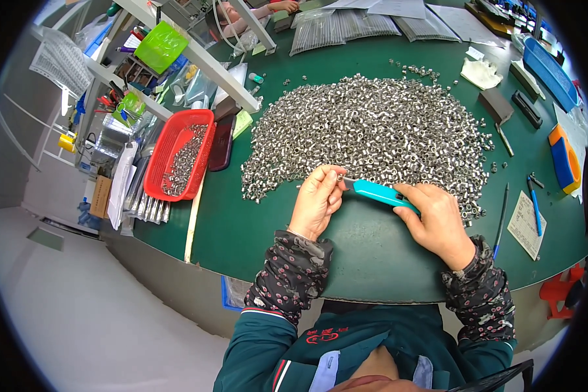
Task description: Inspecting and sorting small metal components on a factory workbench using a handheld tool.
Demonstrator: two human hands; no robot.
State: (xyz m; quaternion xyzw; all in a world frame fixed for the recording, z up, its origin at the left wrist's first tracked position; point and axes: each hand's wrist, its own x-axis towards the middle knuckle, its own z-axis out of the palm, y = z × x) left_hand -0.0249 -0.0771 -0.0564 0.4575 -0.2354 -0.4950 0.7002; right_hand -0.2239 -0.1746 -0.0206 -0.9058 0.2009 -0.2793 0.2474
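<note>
My right hand [432, 219] is closed around a teal utility knife [379, 193], its tip pointing left toward my other hand. Pinched between thumb and fingers of my left hand [319, 201] is a small metal ring [340, 177], partly covered by the fingertips. The knife's tip meets the ring or lies right beside it; I cannot tell which. Just beyond both hands spreads a wide heap of small silvery metal rings [372, 124] on the green table [359, 261].
A red basket [151, 176] with more rings stands at the left, beside a dark phone-like slab [222, 144]. Pens, a paper slip [528, 225] and a blue-orange tape dispenser [564, 160] lie at the right. A blue tray [549, 72] sits far right. Another person's hand [284, 6] shows at the back.
</note>
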